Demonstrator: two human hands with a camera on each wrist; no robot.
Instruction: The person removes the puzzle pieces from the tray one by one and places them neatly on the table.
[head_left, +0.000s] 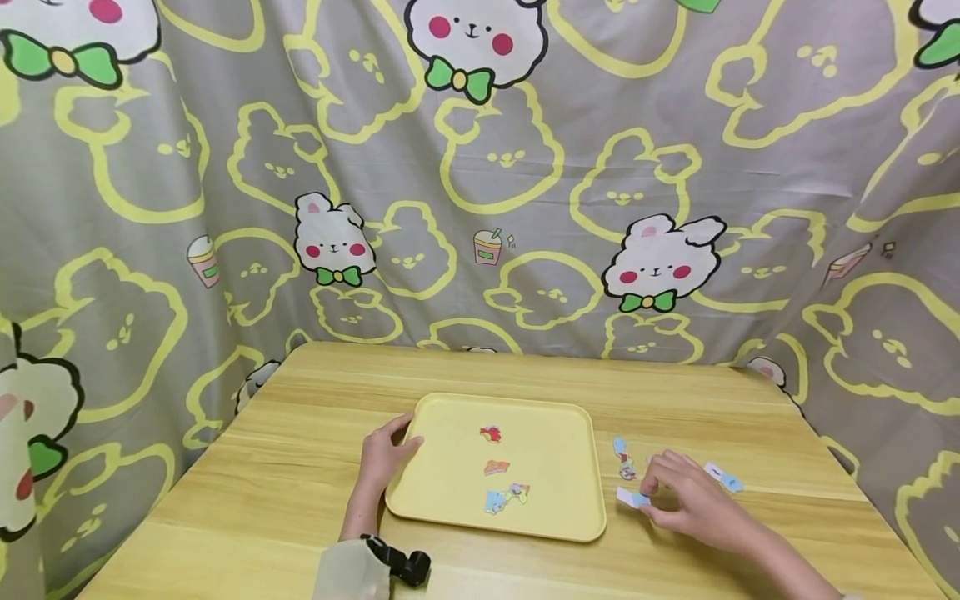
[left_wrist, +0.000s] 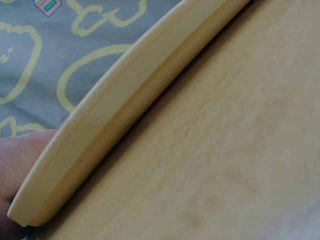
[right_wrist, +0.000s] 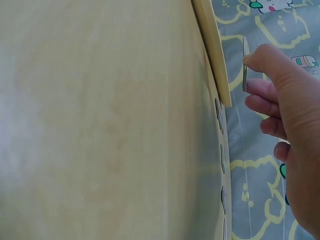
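Note:
My left hand grips the left rim of a yellow tray, with the thumb over the edge. In the left wrist view, part of the hand shows at the end of the tray's side wall. To the right of the tray, my right hand pinches a small flat white-and-blue piece between thumb and fingers. Edge-on in the right wrist view, that thin piece is held above the table. On the tray lie a red piece, an orange piece and a blue-and-yellow cluster.
Right of the tray, a colourful strip of pieces lies on the wooden table. Another white-and-blue piece rests beyond the right hand. A patterned grey curtain hangs behind the table and along both sides.

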